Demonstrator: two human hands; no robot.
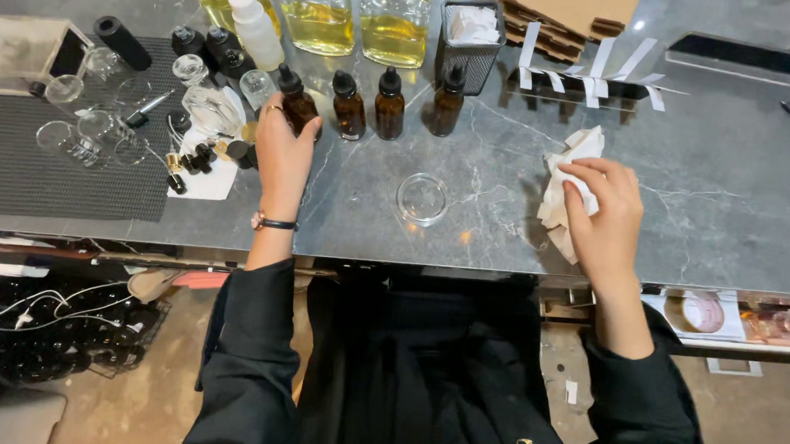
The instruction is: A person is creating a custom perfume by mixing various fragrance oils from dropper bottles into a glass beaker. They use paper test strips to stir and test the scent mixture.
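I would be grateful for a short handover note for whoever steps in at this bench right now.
Left hand: wrapped around the leftmost amber dropper bottle, which stands upright on the grey marble counter.
Right hand: holding a crumpled white tissue against the counter.
Three more amber dropper bottles stand in a row to the right, all capped.
An empty small glass dish sits between the hands.
Done: nothing is in the dish.
Left: all four bottles are unopened.
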